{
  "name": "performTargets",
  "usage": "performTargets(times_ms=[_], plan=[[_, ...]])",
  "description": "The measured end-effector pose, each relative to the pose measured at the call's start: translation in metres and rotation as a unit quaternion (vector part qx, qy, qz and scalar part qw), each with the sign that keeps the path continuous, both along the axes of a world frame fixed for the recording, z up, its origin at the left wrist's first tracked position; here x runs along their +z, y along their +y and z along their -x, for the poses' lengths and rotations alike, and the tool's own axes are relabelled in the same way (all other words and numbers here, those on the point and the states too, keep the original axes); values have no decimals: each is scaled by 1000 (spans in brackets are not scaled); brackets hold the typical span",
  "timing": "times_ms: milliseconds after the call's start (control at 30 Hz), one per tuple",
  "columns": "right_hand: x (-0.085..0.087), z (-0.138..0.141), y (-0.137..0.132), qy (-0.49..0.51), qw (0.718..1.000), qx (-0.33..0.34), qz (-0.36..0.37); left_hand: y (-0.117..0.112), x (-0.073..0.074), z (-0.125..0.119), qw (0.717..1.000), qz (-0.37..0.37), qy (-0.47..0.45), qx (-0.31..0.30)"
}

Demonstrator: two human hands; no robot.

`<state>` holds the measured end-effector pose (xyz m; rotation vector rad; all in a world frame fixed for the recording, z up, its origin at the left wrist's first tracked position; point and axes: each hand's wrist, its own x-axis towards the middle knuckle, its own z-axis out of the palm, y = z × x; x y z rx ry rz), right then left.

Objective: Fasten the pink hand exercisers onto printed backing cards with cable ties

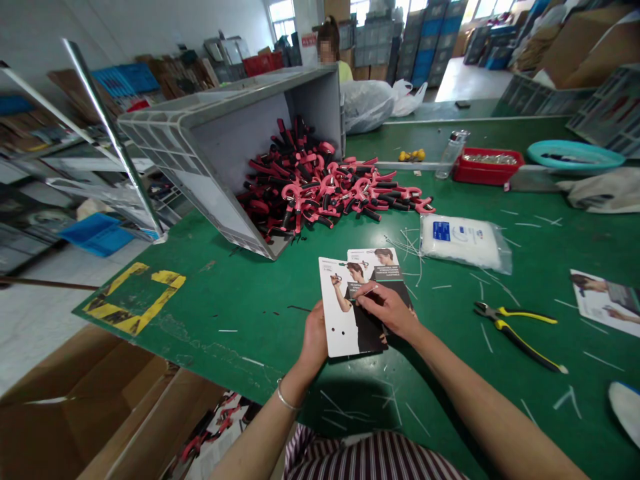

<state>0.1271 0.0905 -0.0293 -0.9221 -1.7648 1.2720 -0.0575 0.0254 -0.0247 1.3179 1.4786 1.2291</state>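
My left hand (315, 339) grips the left edge of a printed cardboard card (336, 337), tilted up over the table, with two small holes low on its white part. My right hand (390, 310) is over the card's right side, fingers pinched on what looks like a thin white cable tie (371, 291). A second card (389, 259) of the same print lies partly hidden behind the first. Beyond the cards is a heap of pink-and-black hand grip strengtheners (330, 190), spilling from a grey crate (220, 150) tipped on its side.
Right of the heap lies a bag of white cable ties (465, 245). Diagonal cutters (515, 330) with yellow-and-black handles lie at right, near another card (607, 303). A red tray (487, 170) and glass bottle (451, 157) stand farther back. Another person (345, 70) is behind the crate.
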Motion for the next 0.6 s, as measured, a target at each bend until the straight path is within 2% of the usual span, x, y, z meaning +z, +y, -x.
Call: performTargets(times_ms=[200, 367, 533, 600], plan=[[5, 2, -3, 10, 999, 17, -30, 2, 1, 3, 999, -3, 29, -15], [3, 2, -4, -32, 999, 8, -38, 4, 1, 4, 999, 10, 43, -17], [0, 1, -3, -39, 999, -3, -11, 2, -1, 0, 998, 9, 42, 50], [1, 1, -3, -38, 999, 9, -6, 0, -2, -2, 997, 4, 3, 71]])
